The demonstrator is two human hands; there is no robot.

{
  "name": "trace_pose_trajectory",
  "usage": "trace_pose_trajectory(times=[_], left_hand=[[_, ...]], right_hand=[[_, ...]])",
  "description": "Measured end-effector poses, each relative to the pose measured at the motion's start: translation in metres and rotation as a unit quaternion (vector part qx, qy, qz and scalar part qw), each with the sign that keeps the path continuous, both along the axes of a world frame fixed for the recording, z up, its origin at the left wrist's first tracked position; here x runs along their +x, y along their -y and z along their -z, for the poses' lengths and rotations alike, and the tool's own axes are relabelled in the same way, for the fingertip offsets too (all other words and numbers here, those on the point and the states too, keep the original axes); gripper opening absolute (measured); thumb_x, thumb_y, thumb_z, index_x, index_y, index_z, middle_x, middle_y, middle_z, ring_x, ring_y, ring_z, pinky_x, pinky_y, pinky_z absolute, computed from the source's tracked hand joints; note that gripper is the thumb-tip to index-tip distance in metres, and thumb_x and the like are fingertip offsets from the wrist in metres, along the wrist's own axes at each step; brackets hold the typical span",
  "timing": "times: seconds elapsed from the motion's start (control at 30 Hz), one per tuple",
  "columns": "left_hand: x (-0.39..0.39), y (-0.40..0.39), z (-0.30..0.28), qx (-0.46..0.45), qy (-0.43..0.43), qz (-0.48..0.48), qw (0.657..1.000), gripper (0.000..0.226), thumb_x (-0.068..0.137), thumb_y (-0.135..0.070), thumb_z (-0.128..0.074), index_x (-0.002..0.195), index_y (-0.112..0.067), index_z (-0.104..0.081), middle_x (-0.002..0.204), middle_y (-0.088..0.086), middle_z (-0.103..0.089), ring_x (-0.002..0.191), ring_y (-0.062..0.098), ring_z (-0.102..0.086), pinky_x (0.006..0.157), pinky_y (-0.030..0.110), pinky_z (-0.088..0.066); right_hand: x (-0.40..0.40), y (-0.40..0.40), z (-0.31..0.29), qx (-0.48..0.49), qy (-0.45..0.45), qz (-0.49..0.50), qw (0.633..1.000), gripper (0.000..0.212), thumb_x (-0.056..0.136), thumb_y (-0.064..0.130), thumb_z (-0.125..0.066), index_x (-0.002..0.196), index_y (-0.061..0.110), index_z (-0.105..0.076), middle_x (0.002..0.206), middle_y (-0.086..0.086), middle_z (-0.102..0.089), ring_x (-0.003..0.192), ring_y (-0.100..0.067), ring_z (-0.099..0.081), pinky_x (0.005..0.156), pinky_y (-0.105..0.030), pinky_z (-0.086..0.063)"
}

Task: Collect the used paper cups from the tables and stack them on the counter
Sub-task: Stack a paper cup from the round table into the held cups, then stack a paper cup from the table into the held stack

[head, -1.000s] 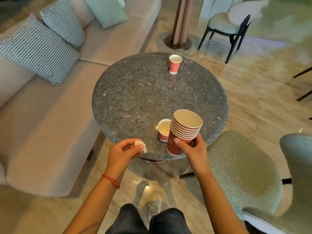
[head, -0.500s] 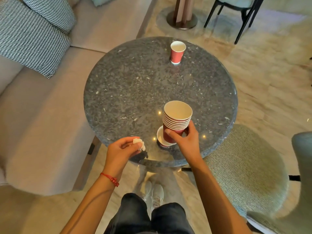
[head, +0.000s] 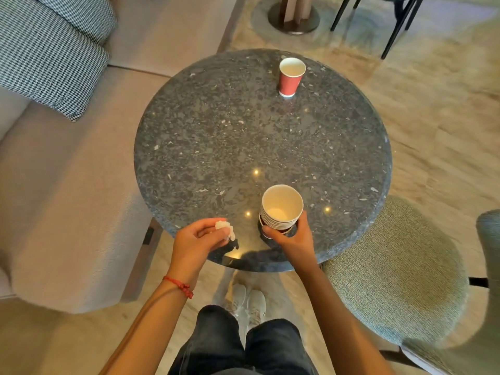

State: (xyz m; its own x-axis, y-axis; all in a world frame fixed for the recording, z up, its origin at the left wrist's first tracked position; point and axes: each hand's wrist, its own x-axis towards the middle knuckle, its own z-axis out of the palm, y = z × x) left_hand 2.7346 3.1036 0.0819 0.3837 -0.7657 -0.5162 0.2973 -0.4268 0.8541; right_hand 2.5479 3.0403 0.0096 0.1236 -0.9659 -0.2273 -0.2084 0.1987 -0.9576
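Collection is mid-way, I judge: the right hand grips the nested stack of red paper cups low in the frame on the round dark speckled stone worktop. The left hand pinches a crumpled white scrap. Next comes reaching for the lone red paper cup at upper centre.

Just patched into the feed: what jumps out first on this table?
The stack of red paper cups at the near edge of the round stone table, held by the right hand. A lone red cup stands upright at the far edge. The left hand pinches a crumpled white tissue.
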Motion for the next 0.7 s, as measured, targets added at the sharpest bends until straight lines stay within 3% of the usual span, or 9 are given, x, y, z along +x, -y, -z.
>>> trace_pose_trajectory(times=[0.4,0.7], left_hand=[[0.010,0.003,0.004,0.013,-0.001,0.022,1.000,0.017,0.077,0.000,-0.069,0.086,-0.014,-0.072,0.077,0.000,-0.075,0.077,0.013,-0.071,0.064,0.018,-0.055],[0.005,0.014,0.000,0.010,-0.003,0.059,0.998,0.018,0.077,0.003,-0.067,0.082,-0.014,-0.070,0.071,-0.002,-0.074,0.070,0.009,-0.070,0.062,0.017,-0.055]], right_hand=[[0.009,-0.011,0.023,0.009,-0.068,0.029,0.997,0.076,0.061,0.009,-0.087,0.108,0.045,-0.039,0.107,0.026,-0.047,0.096,0.028,-0.045,0.071,0.006,-0.036],[0.000,-0.020,-0.001,0.033,-0.021,0.066,0.997,0.066,0.063,0.015,-0.086,0.106,0.042,-0.044,0.107,0.025,-0.054,0.096,0.020,-0.053,0.071,0.001,-0.041]])
